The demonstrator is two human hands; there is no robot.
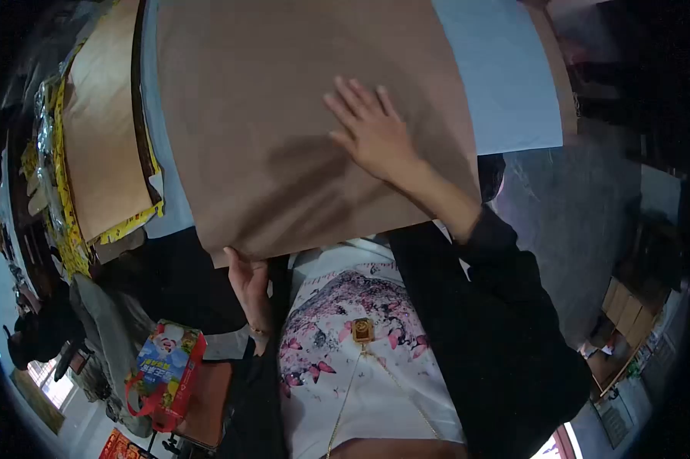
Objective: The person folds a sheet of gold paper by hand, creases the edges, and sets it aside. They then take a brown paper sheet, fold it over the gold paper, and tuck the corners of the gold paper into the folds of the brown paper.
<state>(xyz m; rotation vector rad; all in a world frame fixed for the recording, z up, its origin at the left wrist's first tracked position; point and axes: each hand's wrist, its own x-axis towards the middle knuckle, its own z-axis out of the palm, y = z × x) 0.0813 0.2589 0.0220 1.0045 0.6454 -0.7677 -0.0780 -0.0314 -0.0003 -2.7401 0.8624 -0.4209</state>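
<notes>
A large sheet of brown paper lies in front of me, its near edge hanging close to my chest. My right hand rests on top of it, palm down with the fingers spread. At the sheet's near left corner, my left hand grips the edge, with the thumb visible and the other fingers partly hidden by the paper. Underneath, a light blue sheet shows on the right and again as a strip on the left.
To the left lies a stack of tan paper with yellow printed wrapping along its edges. A grey surface extends on the right. Below left, a red and blue gift box stands on a brown seat, near grey cloth.
</notes>
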